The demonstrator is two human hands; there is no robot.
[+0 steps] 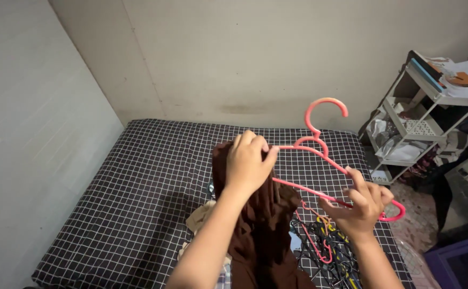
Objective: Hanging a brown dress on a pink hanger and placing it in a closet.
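**Brown garment goes onto a pink hanger above a checked mattress**

Bare grey walls close in a small room where a mattress (137,187) in black cloth with a white grid lies on the floor. At centre left, the person's left hand (247,163) is closed around the top of a dark brown garment (260,225), pinching it against one shoulder of a pink plastic hanger (319,155) held in the air, hook upward. The cloth hangs down over a pale garment (204,217) lying on the mattress. Further right, the right hand (362,206) grips the hanger's lower bar near its far end, fingers wrapped about it. Below that hand, a heap of spare hangers (325,249), pink and dark, rests on the mattress. At far right stands a white shelf rack (421,115) loaded with papers and cloth.

Done well, this step likely calls for the right hand to keep the hanger level and steady while the left spreads the fabric evenly over the shoulder, so that the garment does not slip off one side.
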